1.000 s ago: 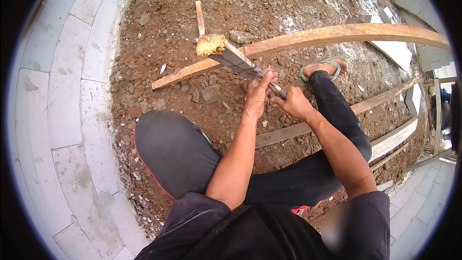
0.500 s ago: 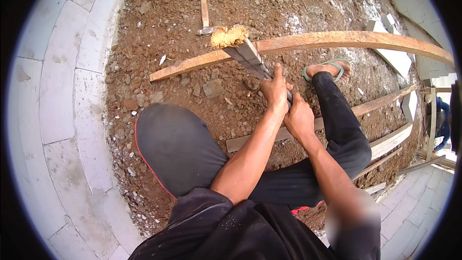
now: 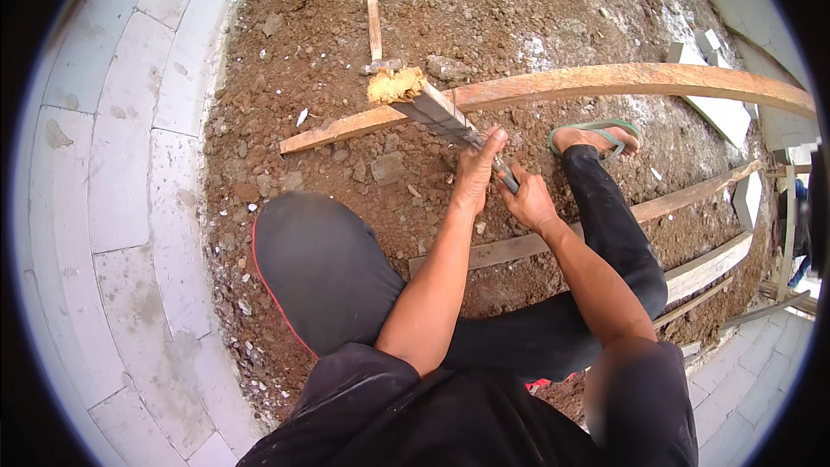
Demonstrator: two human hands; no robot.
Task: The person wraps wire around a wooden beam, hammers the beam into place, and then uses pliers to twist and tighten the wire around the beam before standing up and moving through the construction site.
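Note:
My left hand (image 3: 474, 175) is closed around the near part of a long, narrow bar (image 3: 437, 121) with a dark side and a pale upper edge. A crumbly yellow mass (image 3: 396, 85) covers the bar's far end; its kind is unclear. Between my hands shows a grey-and-orange handle (image 3: 507, 177), in line with the bar. My right hand (image 3: 530, 201) is closed at the handle's near end. The bar slants away to the left and passes over a long wooden beam (image 3: 596, 80) near its left end. A hammer (image 3: 375, 33) with a wooden handle lies just beyond the yellow end.
Pale block walls (image 3: 130, 207) run along the left and lower right. Boards (image 3: 692, 193) lie on rough brown soil (image 3: 303, 52) at the right. White block pieces (image 3: 722, 117) sit farther off. My sandalled foot (image 3: 596, 138) is beside the beam. Another person shows partly at the right edge.
My left hand and the bar have shifted left and a little nearer. The gap between my hands has widened, showing more of the grey-and-orange handle. The whole view has shifted slightly.

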